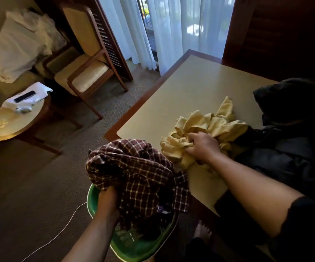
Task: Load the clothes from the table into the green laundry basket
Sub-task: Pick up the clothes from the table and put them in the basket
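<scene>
Carpeted room, a tan table (190,95) filling the right of the frame. At bottom centre the left hand (107,201) clutches a maroon plaid shirt (134,167) over the green laundry basket (134,250) — loading looks midway. The right hand (202,146) is fisted in a yellow garment (205,123) on the table; dark clothes (289,144) lie at far right. Next, likely: drop the plaid, swing the yellow across. No writing is legible.
</scene>
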Demonstrator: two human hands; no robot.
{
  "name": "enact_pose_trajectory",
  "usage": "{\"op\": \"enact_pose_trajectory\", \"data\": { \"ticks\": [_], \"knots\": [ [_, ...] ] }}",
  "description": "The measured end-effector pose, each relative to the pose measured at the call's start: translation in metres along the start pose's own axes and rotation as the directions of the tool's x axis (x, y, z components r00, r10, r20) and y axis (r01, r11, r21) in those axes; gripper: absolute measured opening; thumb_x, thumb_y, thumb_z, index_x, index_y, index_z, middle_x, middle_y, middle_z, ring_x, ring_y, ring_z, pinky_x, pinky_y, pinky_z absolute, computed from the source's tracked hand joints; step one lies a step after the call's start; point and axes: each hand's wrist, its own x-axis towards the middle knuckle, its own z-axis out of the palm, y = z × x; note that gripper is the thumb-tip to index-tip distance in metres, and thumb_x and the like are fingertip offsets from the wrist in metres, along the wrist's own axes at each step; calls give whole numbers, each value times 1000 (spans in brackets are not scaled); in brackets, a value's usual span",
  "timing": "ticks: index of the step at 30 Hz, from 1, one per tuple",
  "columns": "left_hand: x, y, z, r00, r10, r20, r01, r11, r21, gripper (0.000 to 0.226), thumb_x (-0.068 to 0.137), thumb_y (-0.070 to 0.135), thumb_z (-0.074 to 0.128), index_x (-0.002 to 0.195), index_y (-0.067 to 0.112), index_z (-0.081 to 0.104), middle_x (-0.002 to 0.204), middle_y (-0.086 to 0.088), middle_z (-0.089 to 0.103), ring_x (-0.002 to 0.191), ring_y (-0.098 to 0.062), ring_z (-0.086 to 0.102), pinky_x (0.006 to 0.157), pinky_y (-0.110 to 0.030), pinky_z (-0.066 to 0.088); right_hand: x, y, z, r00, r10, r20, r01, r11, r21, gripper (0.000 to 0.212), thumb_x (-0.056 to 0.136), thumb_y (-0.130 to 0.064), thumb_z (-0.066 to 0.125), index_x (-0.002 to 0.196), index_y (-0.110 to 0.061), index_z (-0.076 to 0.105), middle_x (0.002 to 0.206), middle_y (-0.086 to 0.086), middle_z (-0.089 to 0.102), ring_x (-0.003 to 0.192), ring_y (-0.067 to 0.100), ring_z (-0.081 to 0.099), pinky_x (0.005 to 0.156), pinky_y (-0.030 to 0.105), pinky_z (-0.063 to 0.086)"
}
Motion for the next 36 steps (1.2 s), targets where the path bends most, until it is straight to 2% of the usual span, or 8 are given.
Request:
{"op": "enact_pose_trajectory", "data": {
  "ticks": [4, 7, 11, 15, 18, 24, 33, 36],
  "knots": [
    [51, -35, -56, 995, -96, 33, 99, 991, -86, 48, 75, 21, 76, 123, 15, 72, 121, -13, 75, 113, -38, 69, 103, -60, 50, -60, -50, 16, 988, -70, -139, 103, 964, 243, 22, 80, -44, 59, 75, -23, 57, 74, -7, 59, 69, 19, 56, 56, 28, 38],
    [97, -62, -94, 973, -170, 154, 191, 973, -131, 58, 73, 25, 79, 130, 19, 71, 133, -15, 70, 121, -39, 67, 107, -61, 48, -104, -87, 34, 984, -51, -171, 112, 922, 372, 21, 80, -35, 62, 69, -18, 55, 63, -5, 58, 61, 16, 56, 50, 29, 38],
    [62, -40, -111, 970, -107, 216, 160, 956, -246, 50, 80, 19, 75, 128, 5, 70, 122, -18, 74, 115, -36, 69, 108, -54, 50, -145, -131, 66, 974, -5, -224, 113, 874, 472, 23, 81, -31, 64, 67, -18, 52, 59, -2, 55, 55, 13, 51, 48, 29, 37],
    [55, -41, -128, 939, -139, 314, 225, 939, -259, 70, 73, 48, 86, 132, 15, 70, 130, -15, 72, 121, -34, 68, 113, -56, 45, -176, -163, 88, 957, -2, -289, 151, 856, 494, 20, 80, -36, 60, 69, -20, 55, 60, 0, 57, 54, 20, 55, 49, 42, 46],
    [51, -43, -136, 875, -206, 438, 298, 942, -154, 56, 97, 55, 58, 132, 13, 70, 127, -17, 73, 120, -35, 67, 105, -51, 50, -195, -178, 96, 951, -15, -310, 177, 847, 502, 21, 79, -38, 59, 69, -20, 56, 60, 1, 58, 55, 23, 56, 50, 44, 48],
    [40, -44, -162, 862, -231, 451, 320, 938, -131, 59, 107, 39, 49, 161, 27, 31, 171, -13, 22, 152, -35, 34, 125, -50, 28, -213, -198, 115, 964, -42, -264, 172, 854, 492, 23, 78, -41, 61, 70, -20, 58, 63, 0, 60, 58, 21, 58, 54, 48, 50],
    [43, -62, -192, 878, -150, 455, 231, 965, -126, 53, 111, 32, 40, 162, 21, 32, 166, -11, 36, 140, -36, 51, 121, -50, 35, -212, -222, 146, 974, -177, -140, 224, 849, 478, 19, 85, -43, 67, 80, -28, 57, 76, -3, 62, 68, 19, 61, 60, 52, 54],
    [43, -68, -198, 865, -129, 486, 191, 978, -80, 41, 109, 33, 45, 148, 23, 54, 150, -10, 59, 125, -28, 63, 101, -39, 50, -206, -225, 154, 984, -175, -21, 172, 928, 330, 20, 84, -49, 64, 97, -34, 58, 99, -8, 64, 94, 17, 61, 85, 51, 53]
  ]
}}
